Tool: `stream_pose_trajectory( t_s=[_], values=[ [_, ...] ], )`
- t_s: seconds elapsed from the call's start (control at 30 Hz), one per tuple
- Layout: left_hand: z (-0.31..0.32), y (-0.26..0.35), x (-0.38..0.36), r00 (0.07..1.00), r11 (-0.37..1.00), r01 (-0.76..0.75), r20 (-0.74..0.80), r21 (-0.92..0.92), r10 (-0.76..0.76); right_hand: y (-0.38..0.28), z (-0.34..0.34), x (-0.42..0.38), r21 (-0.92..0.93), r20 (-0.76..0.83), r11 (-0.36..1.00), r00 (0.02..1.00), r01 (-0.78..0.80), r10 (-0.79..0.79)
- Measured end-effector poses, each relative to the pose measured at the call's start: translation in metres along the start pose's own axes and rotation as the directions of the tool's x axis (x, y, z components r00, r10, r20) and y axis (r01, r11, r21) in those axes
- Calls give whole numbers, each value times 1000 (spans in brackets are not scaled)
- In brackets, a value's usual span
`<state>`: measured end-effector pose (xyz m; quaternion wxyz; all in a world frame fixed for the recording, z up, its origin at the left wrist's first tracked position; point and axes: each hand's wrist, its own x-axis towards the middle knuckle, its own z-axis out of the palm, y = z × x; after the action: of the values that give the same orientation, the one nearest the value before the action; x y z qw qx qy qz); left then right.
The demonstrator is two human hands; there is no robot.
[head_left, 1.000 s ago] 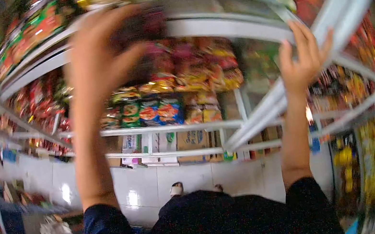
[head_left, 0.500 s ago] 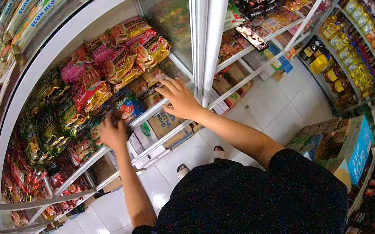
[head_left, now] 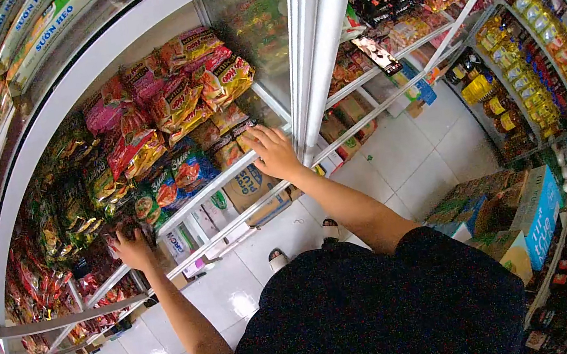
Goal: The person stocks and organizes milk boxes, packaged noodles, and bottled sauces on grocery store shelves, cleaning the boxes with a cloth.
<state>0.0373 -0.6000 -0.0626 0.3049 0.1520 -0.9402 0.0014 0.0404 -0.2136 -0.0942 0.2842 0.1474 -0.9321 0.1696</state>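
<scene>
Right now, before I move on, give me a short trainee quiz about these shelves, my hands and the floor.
1. True or false: along the front of the shelf, the shiny blue plastic packets lie between the left hand and the right hand.
2. Which hand is nearer the thick white upright post?
a) the left
b) the right
c) both equally near
3. Fill in the missing word: the pale, glossy floor is laid with square ____.

Key: 1 true; 2 b; 3 tiles.
</scene>
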Motion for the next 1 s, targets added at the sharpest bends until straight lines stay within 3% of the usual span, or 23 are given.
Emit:
stream_pose_trajectory(
  t_s=[0.03,0.1,0.17,0.2,0.23,0.27,0.33,0.4,0.5,0.53,0.57,0.6,0.67,0.73,0.8,0.87,0.9,0.93,0.97,1.0],
  values=[
    [2,1,-2,998,994,24,-54,110,-18,1,1,1,0,1,1000,1000,1,-1],
    [-14,58,-2,994,995,70,85,72,-76,0,4,0,-14,-18,1000,1000,-3,3],
    [-17,122,-9,993,965,-63,80,-253,86,4,9,0,20,-28,1000,1000,-1,1],
    [-33,165,-14,972,953,-149,137,-264,190,4,10,-1,53,-38,999,999,1,1],
    [-18,191,-28,944,874,-293,25,-388,328,4,9,-1,71,-45,997,999,2,2],
    [-25,220,-42,914,846,-383,-18,-371,405,7,13,-2,76,-42,997,999,5,-2],
    [-40,251,-55,882,823,-383,100,-420,461,16,19,-1,-67,-14,994,996,92,-93],
    [-32,232,-48,873,786,-378,94,-490,478,12,13,-4,-96,19,991,995,97,-96],
    [-9,150,-24,898,869,-253,231,-426,375,8,14,-2,-32,-71,997,995,64,-66],
    [-8,114,-13,926,847,-261,127,-463,355,8,15,-2,-35,-68,998,996,60,-62],
    [-7,79,-6,966,944,-159,149,-288,209,8,15,-3,-37,-65,998,996,54,-56],
    [14,28,1,972,941,-170,106,-294,209,8,16,-2,-34,-62,998,997,51,-53],
    [-11,-7,1,992,996,88,95,-29,-85,9,16,-2,-46,-68,998,996,54,-57],
    [-6,-22,-2,977,977,213,-26,7,-213,8,17,-2,-56,-68,998,997,40,-44],
    [0,-16,-16,973,975,222,-69,5,-221,8,17,-2,-66,-80,997,996,42,-47],
    [1,5,-28,839,908,317,-366,-272,-403,9,18,-2,-74,-66,996,997,44,-49],
    [20,5,-38,711,855,375,-481,-358,-513,9,18,-1,-84,-70,995,996,54,-60],
    [39,6,-45,539,576,340,-348,-744,-767,9,16,-1,-94,-72,994,995,64,-71],
    [26,24,-49,444,139,262,-8,-955,-896,10,15,-1,-96,-67,993,995,69,-75],
    [11,39,-55,390,-330,132,355,-935,-850,10,14,-1,-73,-53,996,997,51,-55]
  ],
)
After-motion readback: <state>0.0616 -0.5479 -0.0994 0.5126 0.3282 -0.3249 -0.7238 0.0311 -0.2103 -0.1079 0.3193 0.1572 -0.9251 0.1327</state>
